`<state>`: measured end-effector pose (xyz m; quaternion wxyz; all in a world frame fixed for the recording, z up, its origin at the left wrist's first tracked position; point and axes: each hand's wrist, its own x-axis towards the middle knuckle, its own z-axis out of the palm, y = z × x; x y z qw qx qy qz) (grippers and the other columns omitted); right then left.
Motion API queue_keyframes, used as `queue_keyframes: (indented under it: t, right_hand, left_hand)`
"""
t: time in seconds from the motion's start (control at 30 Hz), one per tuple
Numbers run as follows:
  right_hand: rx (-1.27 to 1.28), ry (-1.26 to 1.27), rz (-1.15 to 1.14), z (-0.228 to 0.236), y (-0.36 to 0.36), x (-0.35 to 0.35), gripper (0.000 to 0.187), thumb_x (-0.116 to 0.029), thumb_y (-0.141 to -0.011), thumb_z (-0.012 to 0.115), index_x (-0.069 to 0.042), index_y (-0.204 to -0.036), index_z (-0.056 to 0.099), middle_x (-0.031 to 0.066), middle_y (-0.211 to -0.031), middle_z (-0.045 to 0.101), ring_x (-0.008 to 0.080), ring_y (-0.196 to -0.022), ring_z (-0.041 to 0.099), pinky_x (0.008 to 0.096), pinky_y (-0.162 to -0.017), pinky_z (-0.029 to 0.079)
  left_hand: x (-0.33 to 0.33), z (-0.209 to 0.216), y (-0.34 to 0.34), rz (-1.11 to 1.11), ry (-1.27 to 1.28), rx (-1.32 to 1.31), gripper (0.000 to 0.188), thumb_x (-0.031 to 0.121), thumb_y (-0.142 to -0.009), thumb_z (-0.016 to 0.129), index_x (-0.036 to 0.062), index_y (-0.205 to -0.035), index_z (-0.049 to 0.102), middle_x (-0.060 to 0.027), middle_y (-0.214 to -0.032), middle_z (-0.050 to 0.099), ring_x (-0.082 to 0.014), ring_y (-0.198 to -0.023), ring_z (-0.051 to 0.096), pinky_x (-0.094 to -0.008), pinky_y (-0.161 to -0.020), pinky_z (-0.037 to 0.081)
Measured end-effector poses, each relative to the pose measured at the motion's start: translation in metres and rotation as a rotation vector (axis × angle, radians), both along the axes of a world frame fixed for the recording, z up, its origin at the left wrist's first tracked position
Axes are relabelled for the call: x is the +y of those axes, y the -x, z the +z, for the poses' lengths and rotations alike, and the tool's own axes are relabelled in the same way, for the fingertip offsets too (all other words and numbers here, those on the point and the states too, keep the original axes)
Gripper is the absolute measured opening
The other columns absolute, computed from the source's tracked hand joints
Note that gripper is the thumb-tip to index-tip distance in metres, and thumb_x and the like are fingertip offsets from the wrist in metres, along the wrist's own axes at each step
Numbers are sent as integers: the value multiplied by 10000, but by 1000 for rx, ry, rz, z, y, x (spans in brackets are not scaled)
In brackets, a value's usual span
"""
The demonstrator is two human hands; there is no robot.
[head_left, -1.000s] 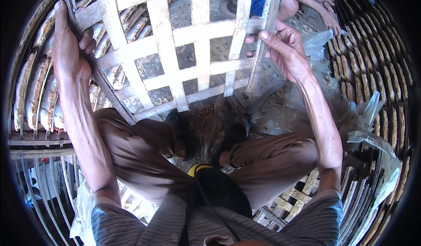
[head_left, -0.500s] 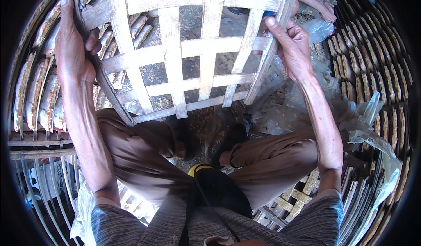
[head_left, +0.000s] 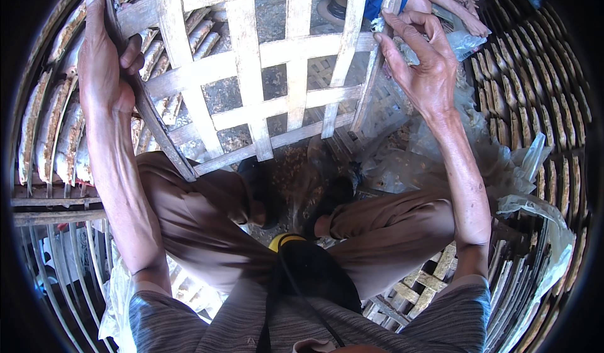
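Observation:
A woven bamboo rack (head_left: 258, 54) of pale flat strips, with darker side rails, is held up tilted over my knees. Its top runs out of the picture. My left hand (head_left: 104, 63) grips the left rail, thumb along the outside and fingers curled round behind. At the right rail, the thumb and forefinger of my right hand (head_left: 425, 63) are drawn together around a small whitish scrap (head_left: 377, 24). The fingertips lie close against the rail; whether they also touch it I cannot tell. The scrap is too small to name.
At the left stand racks of long whitish-brown pieces (head_left: 60, 120); similar rows (head_left: 522, 82) line the right. Crumpled clear plastic (head_left: 453, 145) lies beside my right forearm. Another person's limbs (head_left: 456, 4) show at the upper right. A slatted frame (head_left: 66, 258) is at the lower left.
My right hand has gone from wrapping the right rail to a pinch at its edge, where a whitish scrap now shows. The rack's right side has shifted slightly left. The left hand keeps its grip.

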<state>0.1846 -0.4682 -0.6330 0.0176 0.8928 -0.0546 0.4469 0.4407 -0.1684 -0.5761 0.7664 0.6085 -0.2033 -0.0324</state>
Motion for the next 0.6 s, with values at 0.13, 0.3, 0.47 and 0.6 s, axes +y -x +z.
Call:
queue_keyframes:
  t: [0.13,0.3,0.47,0.6]
  right_hand:
    - [37,35,-17,9,2,7,228,-139,-865,863,-111,-1089,832,33,-938,718,225,-787,718,378,-675,595]
    - [30,159,-5,17,2,7,111,-108,-883,827,-69,-961,758,58,-885,691,287,-752,722,398,-649,592]
    - [143,147,-96,17,-4,16,108,-68,-899,779,-40,-874,677,91,-859,675,313,-710,720,428,-614,588]
    - [367,-251,148,14,3,11,179,-62,-894,774,-31,-778,642,73,-726,662,190,-613,671,355,-531,527]
  left_hand:
    - [2,-1,-2,-18,1,-17,396,475,-1103,600,93,-1192,659,33,-724,564,-49,-470,359,-226,-441,283]
    - [-3,3,8,-19,28,-11,419,486,-1100,599,98,-1247,659,22,-762,612,-45,-473,359,-227,-447,282]
    - [-6,4,14,34,36,-31,430,508,-1085,620,90,-1176,660,27,-736,565,-52,-486,369,-233,-460,290]
    - [-3,-1,-1,159,-18,-45,414,527,-1067,644,119,-1001,621,44,-690,448,-68,-512,383,-247,-491,309]
